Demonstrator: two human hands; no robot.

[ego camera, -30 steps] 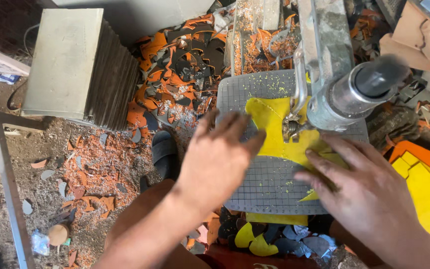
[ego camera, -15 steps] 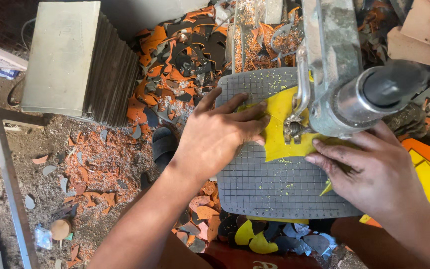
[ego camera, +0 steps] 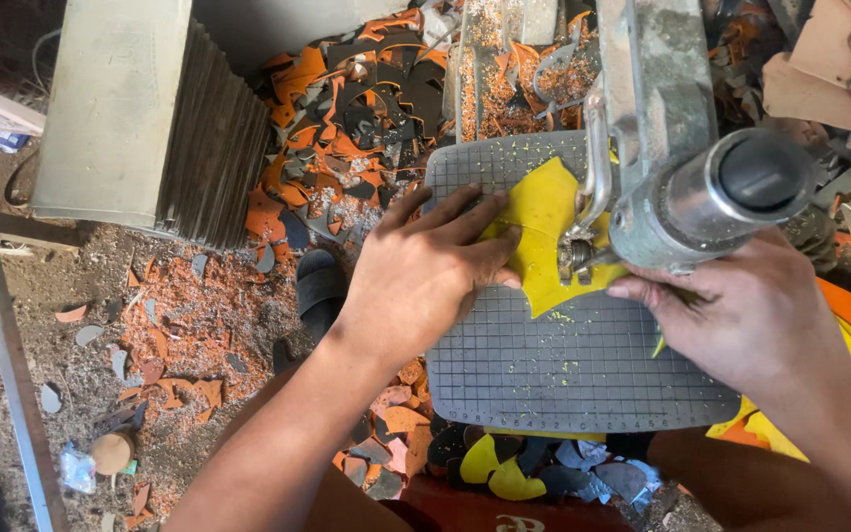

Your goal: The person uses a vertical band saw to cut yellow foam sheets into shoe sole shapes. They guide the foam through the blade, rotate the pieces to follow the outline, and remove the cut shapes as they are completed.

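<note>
Both hands press flat, fingers spread: left hand point(ego camera: 425, 271) and right hand point(ego camera: 731, 315) hold the yellow sheet point(ego camera: 544, 232) on the gridded tabletop point(ego camera: 563, 374) under the cutting head point(ego camera: 682, 187). Sheet looks partly cut; orange scraps point(ego camera: 189, 325) cover the floor.

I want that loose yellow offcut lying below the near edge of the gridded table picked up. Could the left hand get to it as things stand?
Probably yes. The left hand lies flat on the yellow sheet on the gridded table; the yellow offcut lies uncovered among scraps below the near edge, with nothing visibly blocking. It would have to let go of the sheet first.
</note>
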